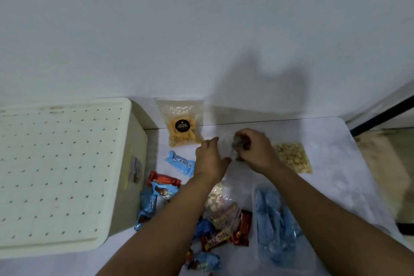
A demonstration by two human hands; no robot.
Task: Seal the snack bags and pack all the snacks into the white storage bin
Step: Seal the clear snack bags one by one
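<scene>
My right hand (255,151) is closed around a small clear bag of dark snacks (238,144) above the middle of the table. My left hand (209,159) pinches the same bag's clear edge from the left. The white storage bin (62,175) stands at the left with its dotted lid on. A clear bag of yellow chips (181,125) leans on the wall. A bag of pale nuts (293,158) lies to the right of my hands. Blue (180,162) and red (163,179) wrapped bars lie beside the bin.
A bag of mixed nuts (220,206) lies under my left forearm. A clear bag of blue-wrapped sweets (274,217) sits near the front right. More red and blue bars (215,240) are scattered at the front. The white wall is close behind; the table edge runs along the right.
</scene>
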